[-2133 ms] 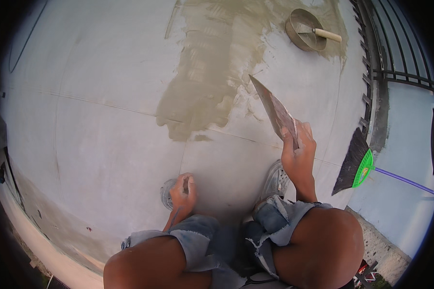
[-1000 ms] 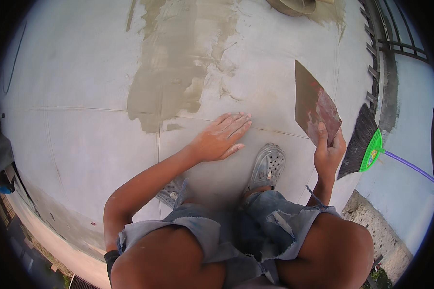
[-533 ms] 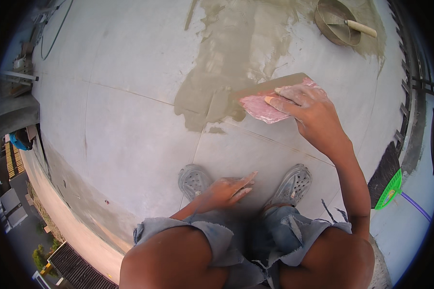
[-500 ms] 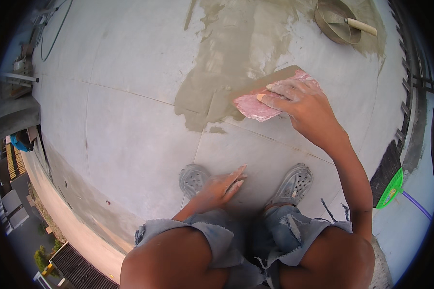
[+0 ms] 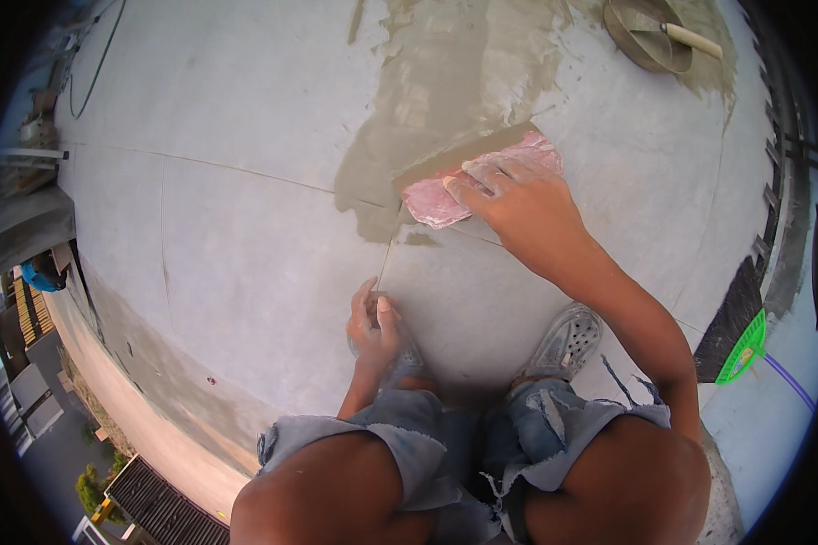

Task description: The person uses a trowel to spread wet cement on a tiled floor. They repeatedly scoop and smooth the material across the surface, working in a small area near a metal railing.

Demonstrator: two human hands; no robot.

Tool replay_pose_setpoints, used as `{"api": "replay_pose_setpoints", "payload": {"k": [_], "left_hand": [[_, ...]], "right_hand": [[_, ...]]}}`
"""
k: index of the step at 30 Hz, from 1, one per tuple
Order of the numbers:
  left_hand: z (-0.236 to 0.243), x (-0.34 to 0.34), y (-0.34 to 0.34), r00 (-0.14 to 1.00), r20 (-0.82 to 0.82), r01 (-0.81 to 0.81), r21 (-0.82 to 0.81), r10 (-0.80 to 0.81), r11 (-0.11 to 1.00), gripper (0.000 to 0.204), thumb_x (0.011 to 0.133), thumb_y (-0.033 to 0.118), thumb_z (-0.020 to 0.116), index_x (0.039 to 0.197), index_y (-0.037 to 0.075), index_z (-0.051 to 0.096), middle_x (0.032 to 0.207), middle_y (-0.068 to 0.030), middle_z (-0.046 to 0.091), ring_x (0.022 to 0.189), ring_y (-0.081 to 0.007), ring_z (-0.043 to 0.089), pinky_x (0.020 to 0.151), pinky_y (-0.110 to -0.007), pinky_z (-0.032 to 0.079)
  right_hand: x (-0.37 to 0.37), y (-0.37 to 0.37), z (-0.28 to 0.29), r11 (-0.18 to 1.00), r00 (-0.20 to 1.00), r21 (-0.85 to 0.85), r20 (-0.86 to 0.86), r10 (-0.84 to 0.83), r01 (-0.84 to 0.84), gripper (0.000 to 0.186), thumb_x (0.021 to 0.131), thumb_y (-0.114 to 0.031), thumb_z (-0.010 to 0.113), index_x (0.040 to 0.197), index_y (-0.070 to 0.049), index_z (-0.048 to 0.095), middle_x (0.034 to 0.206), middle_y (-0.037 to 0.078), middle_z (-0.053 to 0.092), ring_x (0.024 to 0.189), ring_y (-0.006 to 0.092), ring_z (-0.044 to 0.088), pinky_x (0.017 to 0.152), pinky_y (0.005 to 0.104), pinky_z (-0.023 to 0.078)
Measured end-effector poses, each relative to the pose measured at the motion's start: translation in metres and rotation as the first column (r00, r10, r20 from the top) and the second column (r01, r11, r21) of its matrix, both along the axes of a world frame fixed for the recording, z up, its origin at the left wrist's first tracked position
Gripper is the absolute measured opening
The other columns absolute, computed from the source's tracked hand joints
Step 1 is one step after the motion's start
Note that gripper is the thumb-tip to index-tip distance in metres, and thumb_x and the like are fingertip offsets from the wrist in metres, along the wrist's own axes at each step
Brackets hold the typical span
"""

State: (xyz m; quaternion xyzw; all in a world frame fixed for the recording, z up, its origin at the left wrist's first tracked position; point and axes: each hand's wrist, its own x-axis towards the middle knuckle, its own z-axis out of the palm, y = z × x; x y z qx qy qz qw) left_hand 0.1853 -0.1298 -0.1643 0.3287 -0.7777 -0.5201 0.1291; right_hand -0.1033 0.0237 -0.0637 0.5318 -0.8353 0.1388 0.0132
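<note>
My right hand (image 5: 527, 204) grips a wide, flat spreader (image 5: 436, 202) with a pink, chalk-smeared upper part. Fingers and thumb press on its face, and the wet-looking, grey-brown blade edge lies against the patch of wet cement-like paste (image 5: 427, 118) on the pale grey floor. My left hand (image 5: 373, 336) hovers over my left shoe, away from the paste. Its dusty fingers are bent, with index finger and thumb apart; I see nothing clearly held. At the far right stands a round, shallow pan (image 5: 641, 45) with a light-handled trowel (image 5: 691, 40) resting in it.
A black-bristled broom with a green head (image 5: 743, 350) and purple handle lies at the right. Dark railings (image 5: 773, 182) run along that side. My grey clogs (image 5: 568, 341) stand on the floor. A hose (image 5: 100, 68) curves at the far left, and a ledge edge (image 5: 154, 400) drops off at lower left.
The spreader in my right hand has moved left across the paste. My left hand has shifted left and turned, fingers now pointing away from me and bent. The view has shifted slightly.
</note>
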Motion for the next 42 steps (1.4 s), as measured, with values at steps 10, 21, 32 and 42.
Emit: {"api": "replay_pose_setpoints", "payload": {"k": [10,21,32,42], "left_hand": [[-0.006,0.002,-0.005,0.999,-0.048,-0.014,0.087,0.018,0.996,0.045,0.113,0.029,0.054,0.142,-0.005,0.054,0.091,-0.0127,0.071,0.065,-0.0122,0.063,0.06,-0.026,0.052],[-0.003,-0.001,-0.01,0.998,-0.045,-0.037,0.065,0.04,0.997,0.048,0.113,0.035,0.053,0.139,-0.006,0.057,0.088,-0.0117,0.071,0.065,-0.0133,0.065,0.06,-0.028,0.053],[-0.007,-0.001,-0.01,0.996,-0.08,-0.02,0.07,0.025,0.997,0.05,0.113,0.037,0.052,0.137,-0.006,0.057,0.088,-0.0123,0.071,0.063,-0.0127,0.063,0.059,-0.028,0.051],[0.004,-0.009,-0.01,0.996,-0.057,-0.061,0.059,0.065,0.996,0.048,0.113,0.036,0.05,0.135,-0.006,0.058,0.085,-0.0114,0.069,0.061,-0.0121,0.06,0.059,-0.028,0.049]], "right_hand": [[-0.012,0.082,-0.011,0.993,0.994,0.06,0.042,0.101,-0.104,0.042,0.086,-0.009,0.068,0.124,-0.025,0.078,0.133,0.001,0.073,0.131,0.0275,0.064,0.117,0.0512,0.047],[-0.025,0.036,-0.019,0.982,0.982,-0.015,0.029,0.189,-0.188,0.041,0.087,-0.012,0.067,0.123,-0.027,0.078,0.139,-0.002,0.071,0.133,0.0262,0.062,0.121,0.0528,0.045],[-0.028,0.022,-0.033,0.978,0.979,-0.08,0.043,0.198,-0.195,0.036,0.086,-0.013,0.067,0.117,-0.027,0.08,0.132,-0.002,0.072,0.13,0.0257,0.063,0.12,0.0517,0.045],[-0.05,-0.093,-0.025,0.941,0.942,-0.08,-0.109,0.318,-0.328,0.022,0.088,-0.012,0.069,0.101,-0.023,0.082,0.118,-0.003,0.076,0.126,0.021,0.064,0.121,0.0396,0.043]]}}
